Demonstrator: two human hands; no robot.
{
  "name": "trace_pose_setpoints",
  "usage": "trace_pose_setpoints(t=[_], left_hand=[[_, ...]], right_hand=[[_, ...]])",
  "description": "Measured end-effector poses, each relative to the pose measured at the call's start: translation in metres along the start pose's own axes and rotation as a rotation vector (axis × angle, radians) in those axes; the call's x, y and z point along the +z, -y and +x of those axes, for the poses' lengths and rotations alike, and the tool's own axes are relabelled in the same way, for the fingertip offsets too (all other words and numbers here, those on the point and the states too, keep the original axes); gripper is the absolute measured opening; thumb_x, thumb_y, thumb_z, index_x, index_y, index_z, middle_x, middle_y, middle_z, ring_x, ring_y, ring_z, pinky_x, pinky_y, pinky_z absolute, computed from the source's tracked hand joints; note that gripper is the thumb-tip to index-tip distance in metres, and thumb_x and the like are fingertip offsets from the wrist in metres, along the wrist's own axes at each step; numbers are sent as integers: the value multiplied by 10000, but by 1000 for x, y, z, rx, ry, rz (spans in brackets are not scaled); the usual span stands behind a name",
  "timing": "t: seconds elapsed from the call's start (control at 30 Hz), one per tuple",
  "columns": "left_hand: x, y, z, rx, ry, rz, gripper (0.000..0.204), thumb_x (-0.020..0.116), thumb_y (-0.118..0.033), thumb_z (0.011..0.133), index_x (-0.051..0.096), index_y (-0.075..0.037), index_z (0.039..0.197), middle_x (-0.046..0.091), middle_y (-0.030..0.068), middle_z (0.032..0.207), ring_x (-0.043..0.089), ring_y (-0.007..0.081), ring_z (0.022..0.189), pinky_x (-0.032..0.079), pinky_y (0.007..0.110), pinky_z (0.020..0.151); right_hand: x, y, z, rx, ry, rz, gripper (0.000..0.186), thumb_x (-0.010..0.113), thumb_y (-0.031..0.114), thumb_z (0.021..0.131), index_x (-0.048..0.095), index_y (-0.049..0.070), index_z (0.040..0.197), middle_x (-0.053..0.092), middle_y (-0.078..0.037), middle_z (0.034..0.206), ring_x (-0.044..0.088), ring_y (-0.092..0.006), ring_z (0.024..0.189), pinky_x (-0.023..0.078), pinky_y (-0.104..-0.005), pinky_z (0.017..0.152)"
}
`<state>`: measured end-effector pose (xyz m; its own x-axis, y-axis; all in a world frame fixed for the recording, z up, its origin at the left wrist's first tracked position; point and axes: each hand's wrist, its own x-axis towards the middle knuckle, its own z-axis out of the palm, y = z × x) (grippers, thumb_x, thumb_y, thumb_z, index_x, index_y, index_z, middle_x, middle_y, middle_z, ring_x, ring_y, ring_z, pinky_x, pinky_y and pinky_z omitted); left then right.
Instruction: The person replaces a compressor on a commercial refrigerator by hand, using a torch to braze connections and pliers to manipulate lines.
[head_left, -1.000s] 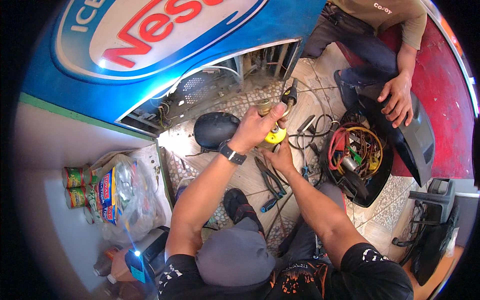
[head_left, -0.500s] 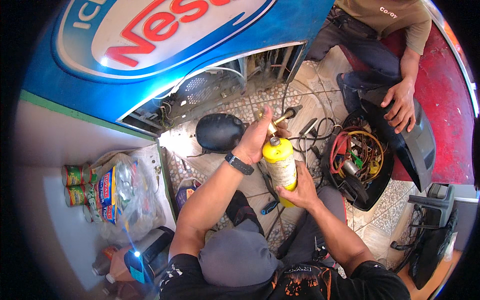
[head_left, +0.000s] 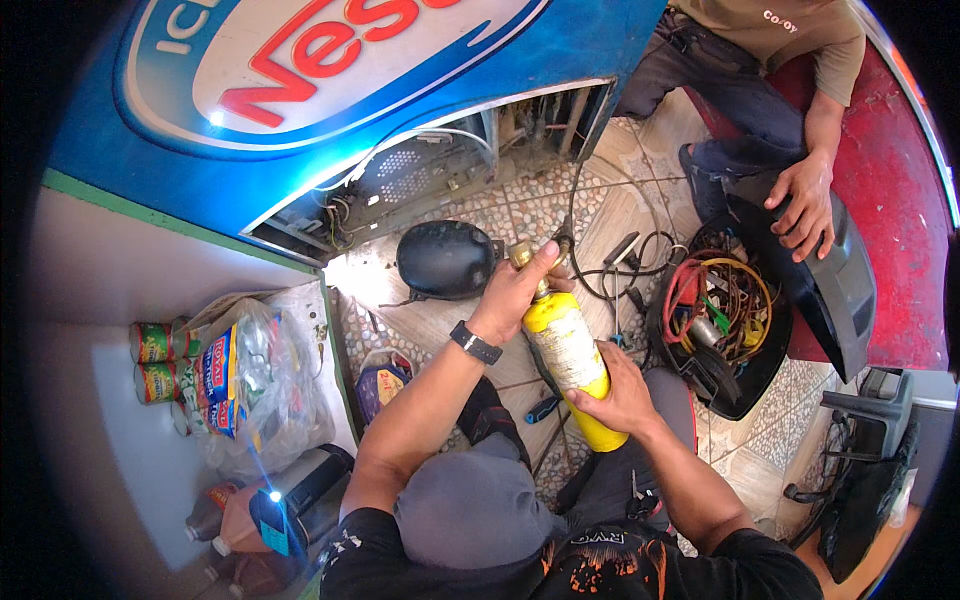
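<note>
Cap of grey cloth [head_left: 465, 515] and a black shirt [head_left: 725, 578] are seen from above at the lower edge, between two bare forearms. Just ahead, a yellow cylinder [head_left: 568, 350] with a worn pale label is held at a tilt above the tiled floor [head_left: 745, 475], its top leaning away to the left. Its lower part is gripped by the right hand [head_left: 620, 392], thumb laid across the front, the fingertips hidden behind. Its neck, below a brass fitting [head_left: 520, 254], is clasped by the left hand [head_left: 518, 293], thumb raised along it; how its other fingers are closed is partly hidden. A dark watch [head_left: 475, 343] is worn on the left wrist. Beneath, a blue-handled tool [head_left: 542, 409] is seen on the floor. Farther off, a black rounded housing [head_left: 445, 260] is set on the tiles, and to the right an open black case [head_left: 745, 398] is filled with tangled hoses [head_left: 685, 280]. Its raised lid [head_left: 838, 285] is touched by a co-worker's hand [head_left: 803, 205], fingers slightly spread. Beyond, a blue cabinet [head_left: 590, 50] is seen with its lower bay [head_left: 430, 185] exposed
</note>
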<state>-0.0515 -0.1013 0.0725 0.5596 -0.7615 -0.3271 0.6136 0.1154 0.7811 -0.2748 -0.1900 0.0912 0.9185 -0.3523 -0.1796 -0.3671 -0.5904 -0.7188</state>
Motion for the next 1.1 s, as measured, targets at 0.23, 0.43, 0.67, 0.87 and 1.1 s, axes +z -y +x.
trace_pose_setpoints(t=[0.23, 0.43, 0.67, 0.87, 1.1], left_hand=[[-12, 15, -8, -164, 64, -155, 474, 600, -472, 1025, 662, -6, 1085, 727, 159, 1009, 733, 248, 961, 597, 368, 817], [-24, 38, -22, -275, 265, -363, 567, 469, -529, 1055, 666, -1, 1121, 724, 225, 1066, 712, 306, 1060, 591, 439, 874], [-39, 42, -30, -201, 45, -452, 473, 546, -464, 1021, 668, -11, 963, 737, 227, 887, 738, 306, 803, 610, 426, 773], [-25, 44, -12, -88, -119, -272, 296, 619, -395, 994, 688, -107, 977, 721, 64, 861, 708, 227, 795, 598, 423, 784], [-14, 37, -22, -127, 18, -270, 468, 508, -504, 1034, 662, -70, 954, 709, 112, 909, 674, 355, 1050, 562, 548, 936]], right_hand=[[-2, -34, 2, 116, 315, 528, 817, 765, 493, 797, 534, -36, 1376, 669, -192, 1240, 659, -314, 1140, 501, -424, 1000], [29, -53, -19, 515, 778, 1829, 842, 722, 522, 794, 530, -43, 1388, 684, -242, 1158, 705, -364, 1007, 579, -438, 892], [20, -55, -44, 437, 623, 1580, 986, 761, 616, 809, 408, 6, 1498, 519, -239, 1431, 574, -382, 1262, 486, -474, 1056], [-6, -53, -102, 46, -50, 409, 919, 924, 325, 727, 448, 55, 1465, 492, -135, 1420, 435, -295, 1385, 361, -432, 1154], [74, -81, -101, 651, 596, 2243, 681, 578, 637, 883, 650, 88, 1278, 701, -138, 1115, 685, -242, 836, 555, -333, 666]])
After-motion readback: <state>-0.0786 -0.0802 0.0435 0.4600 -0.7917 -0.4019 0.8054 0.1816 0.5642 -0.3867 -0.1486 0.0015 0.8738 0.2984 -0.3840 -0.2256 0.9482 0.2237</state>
